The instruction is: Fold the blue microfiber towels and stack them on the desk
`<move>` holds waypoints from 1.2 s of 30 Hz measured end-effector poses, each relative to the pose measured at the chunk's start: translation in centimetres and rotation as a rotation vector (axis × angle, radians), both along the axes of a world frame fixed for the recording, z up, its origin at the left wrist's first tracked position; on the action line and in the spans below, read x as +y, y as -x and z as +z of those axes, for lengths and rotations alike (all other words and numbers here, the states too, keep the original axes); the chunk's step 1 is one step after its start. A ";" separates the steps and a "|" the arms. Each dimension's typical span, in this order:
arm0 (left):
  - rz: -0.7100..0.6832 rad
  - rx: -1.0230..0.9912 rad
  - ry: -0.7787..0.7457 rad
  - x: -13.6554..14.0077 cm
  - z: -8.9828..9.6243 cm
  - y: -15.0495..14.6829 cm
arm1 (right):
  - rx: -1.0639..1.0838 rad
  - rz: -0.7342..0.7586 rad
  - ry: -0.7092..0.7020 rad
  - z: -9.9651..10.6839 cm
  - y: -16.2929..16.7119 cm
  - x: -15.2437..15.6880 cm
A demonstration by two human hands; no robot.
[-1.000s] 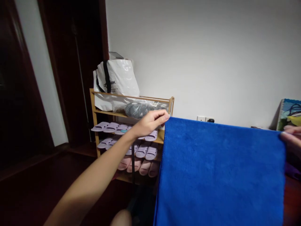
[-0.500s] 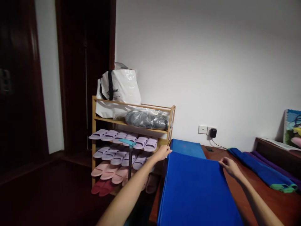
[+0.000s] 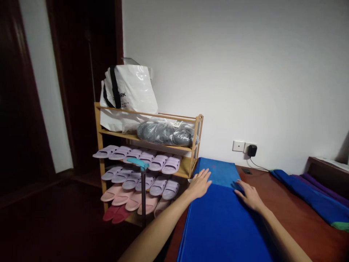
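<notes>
A long folded piece of dark blue cloth (image 3: 220, 222) lies lengthwise on the reddish-brown tabletop (image 3: 294, 211). Beyond its far edge a lighter blue piece of cloth (image 3: 219, 169) shows, with a small reddish mark on it. My left hand (image 3: 200, 184) rests with fingers stretched out near the far left corner of the dark blue cloth. At the far right corner my right hand (image 3: 248, 194) is open, its fingers spread at the cloth's edge. Neither hand grips anything.
Left of the table stands a wooden shoe rack (image 3: 197, 145) with several slippers (image 3: 171, 164), a white bag (image 3: 133, 89) and a plastic-wrapped grey bundle (image 3: 166, 133). A teal-topped pole (image 3: 143, 193) stands before it. Folded blue cloth (image 3: 305, 194) and a plugged-in adapter (image 3: 252, 151) are at right.
Both hands have let go of the dark blue cloth's far corners and opened, now lying flat over its far end. The cloth lies down against the table. The view has shifted slightly.
</notes>
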State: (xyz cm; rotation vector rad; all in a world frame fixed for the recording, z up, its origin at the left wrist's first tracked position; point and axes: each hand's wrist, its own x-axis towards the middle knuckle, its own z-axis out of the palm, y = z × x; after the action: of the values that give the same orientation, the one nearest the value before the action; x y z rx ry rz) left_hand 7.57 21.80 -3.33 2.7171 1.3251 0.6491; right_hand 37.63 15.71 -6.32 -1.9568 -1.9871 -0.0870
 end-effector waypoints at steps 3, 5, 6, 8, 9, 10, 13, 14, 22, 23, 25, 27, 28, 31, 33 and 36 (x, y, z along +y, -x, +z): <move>-0.098 0.126 0.092 -0.1 -1.7 -0.7 | 0.002 0.066 0.097 -1.5 1.1 0.0; -0.090 0.162 0.125 -0.1 -2.3 -0.8 | 0.005 0.062 0.126 -2.0 1.3 -0.1; -0.084 0.166 0.127 -0.1 -2.4 -0.7 | 0.005 0.056 0.132 -2.0 1.3 -0.3; -0.085 0.168 0.123 -0.3 -2.3 -0.6 | 0.007 0.041 0.139 -1.8 1.4 -0.8; -0.088 0.169 0.119 -0.6 -2.1 -0.4 | 0.007 0.033 0.142 -1.6 1.5 -1.2; -0.089 0.168 0.115 -1.0 -2.0 -0.3 | 0.007 0.026 0.143 -1.5 1.6 -1.7; -0.098 0.159 0.108 -2.7 -1.7 0.2 | 0.008 0.022 0.148 -1.2 2.3 -3.7; -0.105 0.154 0.106 -3.4 -1.7 0.4 | 0.008 0.024 0.149 -1.2 2.5 -4.6; -0.119 0.151 0.102 -11.4 -0.9 2.6 | 0.038 0.034 0.183 -1.0 4.4 -12.4; -0.117 0.147 0.105 -12.5 -0.7 3.0 | 0.047 0.038 0.192 -0.9 4.8 -13.4; -0.120 0.142 0.105 -14.5 -0.5 3.8 | 0.063 0.041 0.205 -0.5 5.7 -15.4; -0.128 0.134 0.100 -16.1 -0.3 4.7 | 0.067 0.031 0.205 -0.2 6.7 -17.3; -0.135 0.130 0.096 -16.8 -0.3 5.2 | 0.063 0.022 0.203 -0.1 7.1 -18.2; -0.166 0.115 0.095 -18.5 -0.2 6.3 | 0.053 0.005 0.203 -0.1 8.2 -20.6; -0.183 0.117 0.101 -19.5 -0.2 6.7 | 0.050 0.001 0.187 -0.4 8.6 -22.0; -0.167 0.112 0.093 -21.1 -0.1 7.0 | 0.043 0.003 0.137 -1.1 8.8 -23.4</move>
State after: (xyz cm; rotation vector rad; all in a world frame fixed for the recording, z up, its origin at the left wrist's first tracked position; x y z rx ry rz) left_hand 0.58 0.68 -3.45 2.7843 1.1022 0.4161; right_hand 28.79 -7.67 -7.46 -2.0202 -2.0163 0.0940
